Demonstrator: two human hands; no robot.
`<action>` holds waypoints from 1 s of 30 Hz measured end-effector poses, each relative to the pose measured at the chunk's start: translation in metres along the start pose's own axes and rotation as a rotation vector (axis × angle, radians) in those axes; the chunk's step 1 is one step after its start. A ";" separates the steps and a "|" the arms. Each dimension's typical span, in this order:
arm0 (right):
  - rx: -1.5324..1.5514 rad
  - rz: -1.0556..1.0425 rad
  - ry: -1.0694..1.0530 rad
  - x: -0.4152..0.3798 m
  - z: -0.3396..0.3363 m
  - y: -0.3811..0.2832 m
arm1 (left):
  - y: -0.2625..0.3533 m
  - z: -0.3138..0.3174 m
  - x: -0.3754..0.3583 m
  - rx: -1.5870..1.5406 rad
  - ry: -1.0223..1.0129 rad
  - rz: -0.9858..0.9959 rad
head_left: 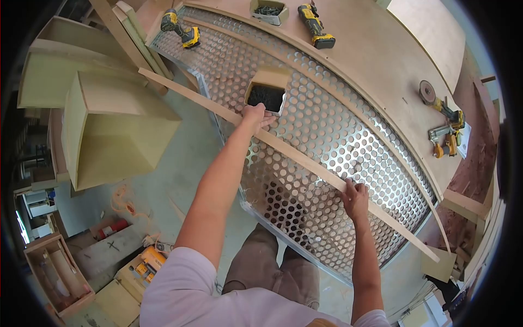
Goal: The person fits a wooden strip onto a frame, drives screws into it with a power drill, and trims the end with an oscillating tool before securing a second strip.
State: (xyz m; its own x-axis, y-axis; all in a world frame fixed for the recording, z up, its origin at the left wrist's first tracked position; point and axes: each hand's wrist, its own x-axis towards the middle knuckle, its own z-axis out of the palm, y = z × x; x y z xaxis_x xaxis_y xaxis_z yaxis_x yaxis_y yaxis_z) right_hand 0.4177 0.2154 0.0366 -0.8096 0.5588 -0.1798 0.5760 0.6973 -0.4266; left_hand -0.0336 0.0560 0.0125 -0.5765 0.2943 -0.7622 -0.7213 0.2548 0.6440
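Note:
A long, thin wooden strip point(302, 159) lies diagonally across a perforated metal sheet point(310, 117). My right hand point(355, 200) grips the strip right of its middle, with fingers curled over its edge. Farther up the strip, my left hand point(257, 117) reaches over it to the near edge of an open cardboard box point(271, 77). The box holds many dark screws point(264, 97). The fingers of that hand are apart, some at the screws and others beside the box; I see nothing held in them.
A cordless drill point(182, 30) rests on the sheet's far left end. Beyond the curved wooden rim are another power tool point(316, 27), a screw box point(269, 12), an angle grinder point(438, 103) and a nailer point(448, 143). Wooden boxes point(114, 131) stand at left, cables on the floor.

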 end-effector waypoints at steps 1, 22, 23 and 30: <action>0.008 0.012 -0.002 -0.006 0.003 0.002 | 0.000 0.005 0.002 0.002 0.050 0.027; 0.152 0.065 0.088 -0.006 -0.004 0.018 | -0.036 -0.088 -0.050 0.776 0.851 0.813; 0.161 0.073 0.086 -0.004 -0.005 0.016 | -0.055 -0.100 -0.044 0.851 0.831 0.719; 0.149 0.073 0.042 0.006 0.000 0.007 | -0.113 -0.110 -0.045 0.957 0.689 0.403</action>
State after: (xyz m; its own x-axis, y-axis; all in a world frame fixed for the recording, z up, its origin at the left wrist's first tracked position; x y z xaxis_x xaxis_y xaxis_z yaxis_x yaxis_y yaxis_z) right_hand 0.4165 0.2237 0.0329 -0.7591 0.6257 -0.1795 0.6073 0.5816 -0.5413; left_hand 0.0317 -0.0875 -0.0338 -0.9813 0.0368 -0.1891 -0.0444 0.9119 0.4079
